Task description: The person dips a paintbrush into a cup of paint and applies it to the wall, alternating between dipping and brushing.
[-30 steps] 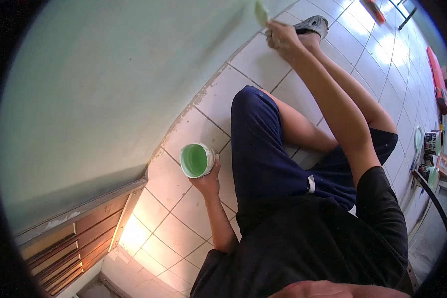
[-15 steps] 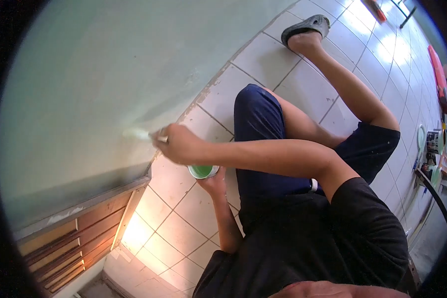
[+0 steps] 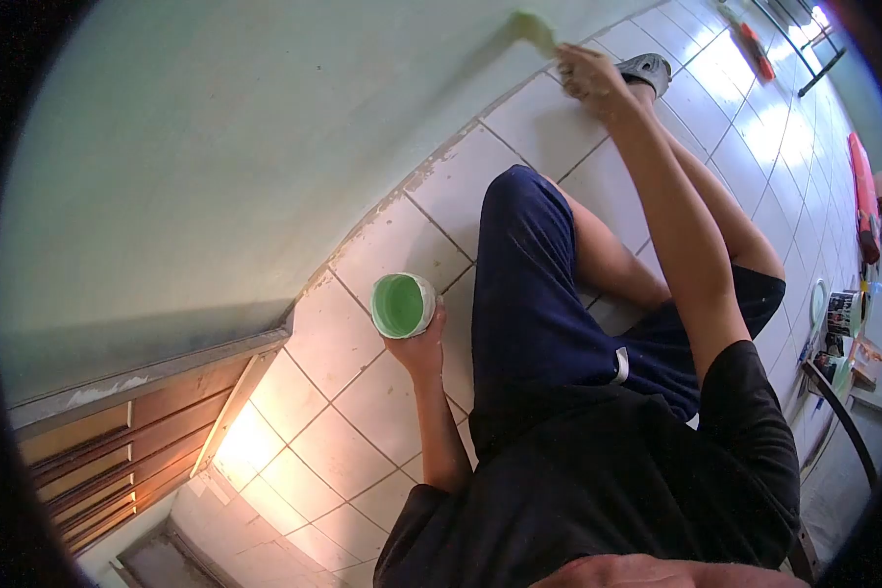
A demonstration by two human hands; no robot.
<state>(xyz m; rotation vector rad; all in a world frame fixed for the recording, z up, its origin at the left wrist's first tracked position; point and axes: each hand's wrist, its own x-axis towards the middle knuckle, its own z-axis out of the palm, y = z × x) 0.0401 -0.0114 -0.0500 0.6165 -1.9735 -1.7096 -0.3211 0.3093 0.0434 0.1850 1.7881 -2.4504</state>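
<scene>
My left hand (image 3: pixel 419 348) is closed around a white tub (image 3: pixel 424 312) with green paint (image 3: pixel 398 304) inside, its mouth facing up at me above the tiled floor. Stretched out toward the top of the view, my right hand (image 3: pixel 588 80) grips a paintbrush (image 3: pixel 535 33). Pale green paint covers the bristles, which touch or nearly touch the light green wall (image 3: pixel 216 167). My fingers hide most of the brush handle. The brush is a little blurred.
I sit on white floor tiles (image 3: pixel 338 431), legs bent beside the wall. A slatted wooden frame (image 3: pixel 147 431) adjoins the wall at lower left. Cans (image 3: pixel 843 312) and other items stand at right, near a red object (image 3: pixel 864 191). An orange object (image 3: pixel 757 51) lies at upper right.
My right hand has swept the brush along the wall, from near the tub to far up by my foot. The tub, hidden partly behind my arm before, now shows fully in my left hand.
</scene>
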